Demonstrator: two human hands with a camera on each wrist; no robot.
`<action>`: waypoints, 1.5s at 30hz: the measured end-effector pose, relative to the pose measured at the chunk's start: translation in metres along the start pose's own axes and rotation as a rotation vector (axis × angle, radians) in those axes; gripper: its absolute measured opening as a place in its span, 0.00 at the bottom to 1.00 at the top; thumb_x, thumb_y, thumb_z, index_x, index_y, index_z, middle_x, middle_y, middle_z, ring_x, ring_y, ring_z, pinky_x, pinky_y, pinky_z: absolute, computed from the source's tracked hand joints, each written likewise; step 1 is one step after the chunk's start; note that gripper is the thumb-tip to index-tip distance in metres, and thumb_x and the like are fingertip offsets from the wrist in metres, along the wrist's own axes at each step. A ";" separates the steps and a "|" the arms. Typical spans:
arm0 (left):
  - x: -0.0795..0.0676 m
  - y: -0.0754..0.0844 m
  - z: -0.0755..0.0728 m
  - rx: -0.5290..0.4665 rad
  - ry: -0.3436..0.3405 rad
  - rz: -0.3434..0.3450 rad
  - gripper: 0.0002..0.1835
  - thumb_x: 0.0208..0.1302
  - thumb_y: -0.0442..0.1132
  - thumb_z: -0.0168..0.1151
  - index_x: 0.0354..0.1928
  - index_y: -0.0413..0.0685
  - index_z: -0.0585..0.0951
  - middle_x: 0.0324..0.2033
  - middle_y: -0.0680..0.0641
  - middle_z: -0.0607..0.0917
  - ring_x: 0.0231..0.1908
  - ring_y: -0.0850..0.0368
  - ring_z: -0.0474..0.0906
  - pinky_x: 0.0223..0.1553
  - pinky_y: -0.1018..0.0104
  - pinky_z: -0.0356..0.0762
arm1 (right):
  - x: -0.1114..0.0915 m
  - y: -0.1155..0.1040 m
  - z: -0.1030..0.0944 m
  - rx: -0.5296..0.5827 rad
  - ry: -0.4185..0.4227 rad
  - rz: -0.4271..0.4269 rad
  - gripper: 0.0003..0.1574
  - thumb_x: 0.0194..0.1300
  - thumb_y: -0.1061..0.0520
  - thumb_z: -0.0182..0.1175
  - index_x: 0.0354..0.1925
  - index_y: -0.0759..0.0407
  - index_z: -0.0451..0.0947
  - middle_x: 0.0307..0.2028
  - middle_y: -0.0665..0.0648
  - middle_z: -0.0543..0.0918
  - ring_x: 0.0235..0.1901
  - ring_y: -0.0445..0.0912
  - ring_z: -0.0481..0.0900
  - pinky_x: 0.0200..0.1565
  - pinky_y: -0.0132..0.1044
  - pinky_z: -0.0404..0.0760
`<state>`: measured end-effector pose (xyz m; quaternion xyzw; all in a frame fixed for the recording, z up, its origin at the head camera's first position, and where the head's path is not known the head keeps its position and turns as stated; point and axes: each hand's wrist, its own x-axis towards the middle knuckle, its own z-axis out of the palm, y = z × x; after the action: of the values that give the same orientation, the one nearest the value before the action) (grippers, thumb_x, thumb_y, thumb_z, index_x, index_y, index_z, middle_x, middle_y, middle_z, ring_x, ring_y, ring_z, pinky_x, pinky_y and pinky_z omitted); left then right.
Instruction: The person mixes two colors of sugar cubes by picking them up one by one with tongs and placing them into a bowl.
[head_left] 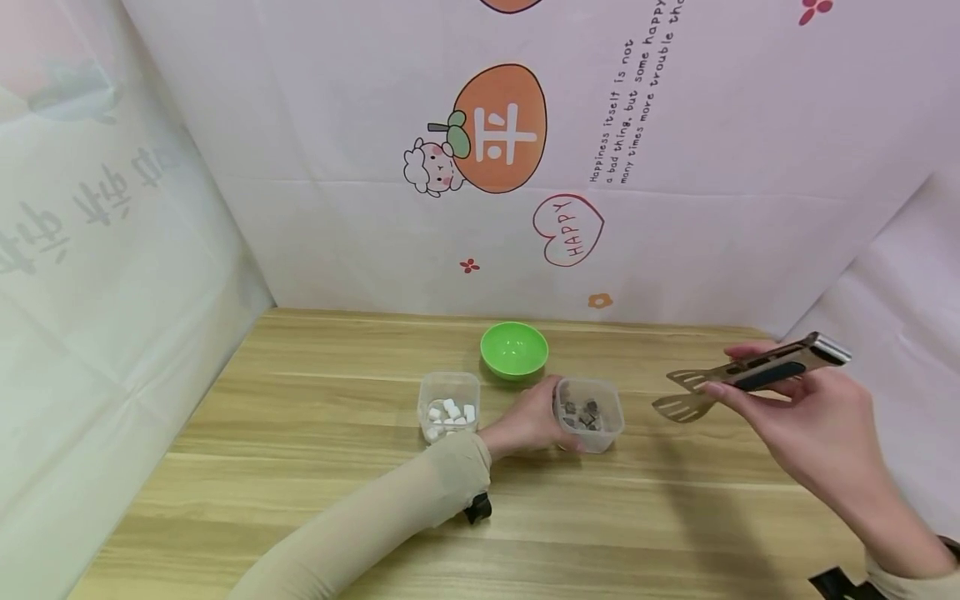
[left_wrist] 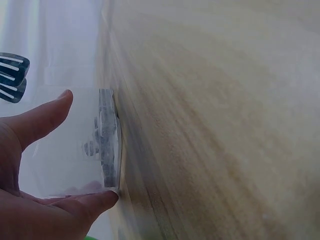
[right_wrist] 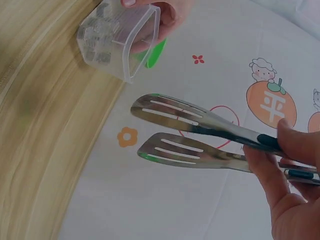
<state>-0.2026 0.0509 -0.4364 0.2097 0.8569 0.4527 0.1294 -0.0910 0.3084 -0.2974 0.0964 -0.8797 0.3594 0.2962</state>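
Observation:
My left hand (head_left: pixel 528 418) holds a clear plastic container (head_left: pixel 597 443) with several small dark grey pieces inside. In the left wrist view, the thumb lies along one side of this container and the fingers along another. Its base is on or just above the wooden table; I cannot tell which. My right hand (head_left: pixel 832 429) grips a pair of metal tongs (head_left: pixel 768 375) with dark handle inlays. The slotted tips of the tongs are apart, with nothing between them, in the air to the right of the container.
A second clear container (head_left: pixel 450 385), holding several white pieces, stands left of my left hand, its lower part near the sleeve (head_left: pixel 457 467). Behind the two containers sits a green bowl (head_left: pixel 513 350). A printed white cloth (head_left: pixel 360 208) hangs along the back edge of the wooden table (head_left: pixel 315 400).

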 end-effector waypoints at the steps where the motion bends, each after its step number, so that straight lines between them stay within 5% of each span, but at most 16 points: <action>1: 0.000 0.000 0.000 0.001 0.000 -0.001 0.52 0.38 0.36 0.91 0.68 0.43 0.73 0.54 0.46 0.83 0.51 0.57 0.79 0.59 0.65 0.78 | 0.001 0.000 0.000 0.011 -0.003 -0.009 0.29 0.49 0.72 0.81 0.51 0.64 0.87 0.44 0.30 0.86 0.37 0.22 0.83 0.39 0.14 0.80; 8: -0.001 -0.001 -0.001 -0.039 -0.002 -0.003 0.51 0.38 0.35 0.91 0.68 0.43 0.73 0.54 0.46 0.83 0.51 0.57 0.79 0.59 0.65 0.78 | 0.006 -0.002 0.000 0.036 -0.028 -0.042 0.31 0.53 0.73 0.79 0.56 0.61 0.86 0.42 0.37 0.89 0.36 0.25 0.86 0.39 0.15 0.81; 15: -0.002 0.000 -0.002 -0.036 0.001 -0.013 0.51 0.38 0.35 0.91 0.68 0.44 0.74 0.54 0.46 0.84 0.51 0.57 0.79 0.60 0.64 0.78 | 0.007 0.000 0.004 0.066 -0.033 0.057 0.21 0.57 0.68 0.79 0.49 0.61 0.85 0.38 0.38 0.90 0.32 0.29 0.87 0.33 0.19 0.84; 26: -0.002 -0.001 -0.001 -0.029 0.005 -0.029 0.51 0.38 0.37 0.91 0.68 0.45 0.74 0.53 0.48 0.83 0.51 0.57 0.79 0.60 0.64 0.78 | 0.010 -0.001 0.006 0.067 -0.007 -0.060 0.20 0.51 0.76 0.78 0.42 0.62 0.88 0.41 0.47 0.88 0.42 0.31 0.85 0.42 0.21 0.84; 32: -0.002 -0.002 -0.001 -0.018 0.002 -0.021 0.51 0.39 0.37 0.91 0.68 0.44 0.74 0.53 0.47 0.84 0.50 0.58 0.79 0.59 0.65 0.78 | 0.008 0.002 0.007 0.014 -0.026 0.033 0.18 0.53 0.67 0.82 0.42 0.60 0.88 0.32 0.42 0.89 0.33 0.27 0.85 0.37 0.19 0.84; 37: -0.003 -0.001 -0.001 -0.022 -0.001 -0.015 0.51 0.39 0.37 0.91 0.68 0.44 0.74 0.53 0.47 0.84 0.50 0.58 0.79 0.59 0.66 0.78 | 0.007 0.003 0.009 -0.042 -0.073 0.135 0.18 0.61 0.55 0.80 0.46 0.59 0.87 0.34 0.39 0.88 0.35 0.23 0.83 0.38 0.17 0.83; 45: -0.004 -0.002 -0.002 -0.027 0.003 -0.005 0.52 0.38 0.37 0.91 0.69 0.44 0.73 0.53 0.47 0.83 0.50 0.58 0.79 0.59 0.65 0.78 | 0.007 0.010 0.016 0.085 0.007 0.143 0.22 0.59 0.65 0.79 0.50 0.61 0.82 0.35 0.37 0.86 0.35 0.26 0.85 0.39 0.19 0.84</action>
<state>-0.2000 0.0469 -0.4368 0.2051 0.8516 0.4641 0.1318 -0.1076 0.3050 -0.3085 0.0445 -0.8673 0.4168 0.2684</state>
